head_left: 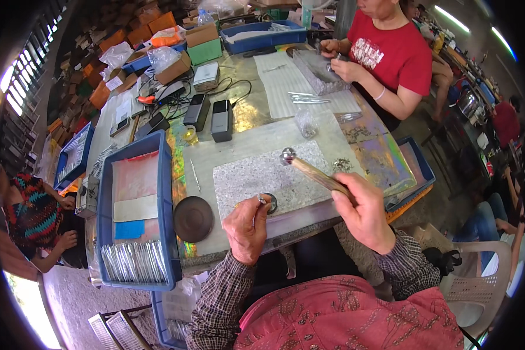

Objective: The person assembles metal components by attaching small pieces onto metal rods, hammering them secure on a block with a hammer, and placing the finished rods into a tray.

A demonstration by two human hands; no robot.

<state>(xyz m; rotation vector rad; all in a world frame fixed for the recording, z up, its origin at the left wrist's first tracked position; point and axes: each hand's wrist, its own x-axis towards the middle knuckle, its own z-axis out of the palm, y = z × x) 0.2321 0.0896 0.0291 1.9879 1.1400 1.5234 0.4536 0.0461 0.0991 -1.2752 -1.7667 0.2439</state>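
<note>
My right hand [360, 210] is wrapped round the wooden handle of a small hammer [315, 172], its shiny round metal head raised over a speckled grey stone slab [239, 175]. At the slab's near edge my left hand [247, 224] pinches a small metal piece, mostly hidden by the fingertips. A small dark round block [272, 204] sits right beside those fingertips. Left of my left hand lies a dark brown round disc [193, 219]. Tiny metal pins [342, 165] are heaped near the slab's right side, and a clear plastic bag [306, 123] lies behind it.
A blue tray [168, 233] with many thin metal rods stands at the left. Black power banks [221, 119] and cables lie farther back. Across the table a person in a red shirt [385, 49] works by a grey tray. A plastic chair [484, 268] stands at right.
</note>
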